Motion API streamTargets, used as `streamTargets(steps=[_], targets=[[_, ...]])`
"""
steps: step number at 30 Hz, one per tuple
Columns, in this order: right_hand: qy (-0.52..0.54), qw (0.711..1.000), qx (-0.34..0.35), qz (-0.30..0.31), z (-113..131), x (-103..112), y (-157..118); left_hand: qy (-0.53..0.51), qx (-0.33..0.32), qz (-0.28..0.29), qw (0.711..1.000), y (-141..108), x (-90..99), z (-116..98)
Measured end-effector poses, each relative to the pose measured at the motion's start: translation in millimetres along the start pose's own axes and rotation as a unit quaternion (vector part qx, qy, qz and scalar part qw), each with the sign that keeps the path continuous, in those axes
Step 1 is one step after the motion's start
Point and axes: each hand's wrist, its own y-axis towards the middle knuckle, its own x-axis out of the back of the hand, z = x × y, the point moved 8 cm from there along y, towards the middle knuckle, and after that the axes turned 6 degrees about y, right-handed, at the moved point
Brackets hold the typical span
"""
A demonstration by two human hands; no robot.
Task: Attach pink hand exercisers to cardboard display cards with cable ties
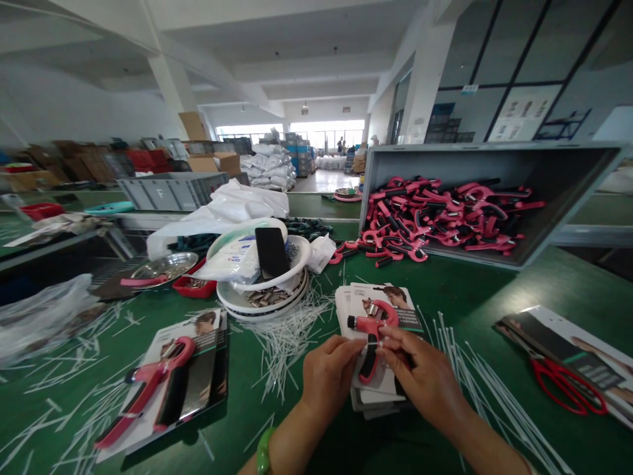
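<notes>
A pink-and-black hand grip strengthener (378, 316) lies on a printed backing card (406, 319), on top of a stack of cards. A white cable tie (372, 344) crosses its black handle. My left hand (329, 369) pinches at the tie's left side, fingertips closed. From the right, my right hand (420, 366) is closed with thumb and forefinger on the tie beside the handle; the exact grip is partly hidden. Over to the left, another hand grip strengthener (143, 389) rests on its own card (210, 369).
A tipped grey crate (524, 260) spills many hand grips (445, 211) at the back right. Loose cable ties (284, 349) cover the green table. A phone (271, 253) lies on stacked white bowls (297, 274). Red-handled scissors (566, 386) lie on cards at right.
</notes>
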Motion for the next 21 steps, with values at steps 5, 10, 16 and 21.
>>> streamTargets(steps=[5, 10, 16, 21], targets=[[0.015, 0.998, -0.035, 0.047, -3.1, -3.3, 3.7, -0.026, 0.007, 0.004, 1.000, -0.7, -1.8, 1.2], [0.040, 0.994, -0.065, 0.083, -8.1, -7.5, 3.7, -0.031, 0.017, 0.009, 0.999, 0.4, -2.8, 2.1], [0.083, 0.986, -0.092, 0.111, -6.0, -8.8, 8.1, -0.043, 0.008, 0.008, 0.999, 0.7, -2.0, 0.9], [0.148, 0.967, -0.119, 0.170, -4.2, -14.0, 15.5, -0.057, -0.007, -0.004, 0.998, 2.9, -0.7, -3.8]])
